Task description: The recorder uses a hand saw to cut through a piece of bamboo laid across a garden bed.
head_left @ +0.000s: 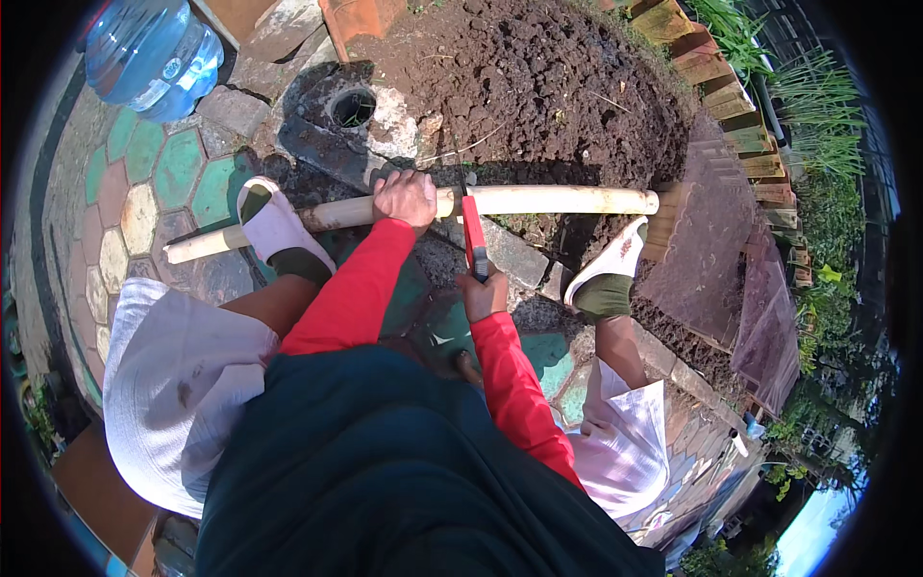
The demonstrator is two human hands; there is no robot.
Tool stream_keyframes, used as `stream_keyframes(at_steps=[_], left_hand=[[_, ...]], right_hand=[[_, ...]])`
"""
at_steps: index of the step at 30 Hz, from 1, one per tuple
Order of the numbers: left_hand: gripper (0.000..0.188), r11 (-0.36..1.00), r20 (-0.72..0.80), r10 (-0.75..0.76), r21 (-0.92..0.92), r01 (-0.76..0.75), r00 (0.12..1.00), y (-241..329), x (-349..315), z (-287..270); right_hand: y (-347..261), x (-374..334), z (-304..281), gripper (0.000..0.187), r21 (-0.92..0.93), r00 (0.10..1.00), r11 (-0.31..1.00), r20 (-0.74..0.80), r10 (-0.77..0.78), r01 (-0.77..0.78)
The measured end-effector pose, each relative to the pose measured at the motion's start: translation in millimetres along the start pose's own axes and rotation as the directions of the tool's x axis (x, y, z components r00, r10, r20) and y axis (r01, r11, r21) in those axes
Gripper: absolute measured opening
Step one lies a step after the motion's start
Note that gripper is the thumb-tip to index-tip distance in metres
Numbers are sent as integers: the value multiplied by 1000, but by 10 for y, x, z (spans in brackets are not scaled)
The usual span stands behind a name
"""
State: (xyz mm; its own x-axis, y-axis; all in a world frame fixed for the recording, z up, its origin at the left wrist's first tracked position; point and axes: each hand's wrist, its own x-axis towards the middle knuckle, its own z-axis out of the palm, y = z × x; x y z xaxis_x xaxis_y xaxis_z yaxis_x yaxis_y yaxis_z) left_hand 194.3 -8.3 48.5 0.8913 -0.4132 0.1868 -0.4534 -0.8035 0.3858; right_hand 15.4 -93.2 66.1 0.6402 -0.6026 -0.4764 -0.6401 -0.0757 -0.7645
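So the pale wooden pole (pixel 567 200) lies left-to-right, left hand (pixel 406 199) wrapped over it. Right hand (pixel 486 293) sits nearer the body (pixel 375 462), gripping a red-handled saw (pixel 472 226) that points away, roughly square across the pole.

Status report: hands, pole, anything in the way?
Left hand gripping wooden pole. Right hand holding red saw, blade across pole. Left slipper over pole's left part.

Left hand (pixel 405 199) clasping long pale wooden pole (pixel 558 200); right hand (pixel 485 293) gripping red-and-black handsaw (pixel 473 231) set across pole. Dark crumbly soil (pixel 548 87) beyond. Translucent blue plastic jug (pixel 159 62) upper left, near green hexagonal tiles (pixel 178 168).
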Motion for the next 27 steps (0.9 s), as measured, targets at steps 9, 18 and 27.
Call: stream_keyframes(at_steps=[9, 18, 27], left_hand=[[28, 998, 48, -58, 19, 58, 997, -57, -46, -15], [29, 999, 33, -42, 30, 41, 999, -29, -80, 78], [30, 999, 42, -46, 0, 46, 998, 9, -72, -15]], right_hand=[[137, -704, -239, 13, 139, 1000, 990, 20, -6, 3], [-85, -41, -63, 21, 104, 999, 995, 44, -12, 7], [-146, -291, -74, 21, -59, 998, 998, -53, -26, 23]])
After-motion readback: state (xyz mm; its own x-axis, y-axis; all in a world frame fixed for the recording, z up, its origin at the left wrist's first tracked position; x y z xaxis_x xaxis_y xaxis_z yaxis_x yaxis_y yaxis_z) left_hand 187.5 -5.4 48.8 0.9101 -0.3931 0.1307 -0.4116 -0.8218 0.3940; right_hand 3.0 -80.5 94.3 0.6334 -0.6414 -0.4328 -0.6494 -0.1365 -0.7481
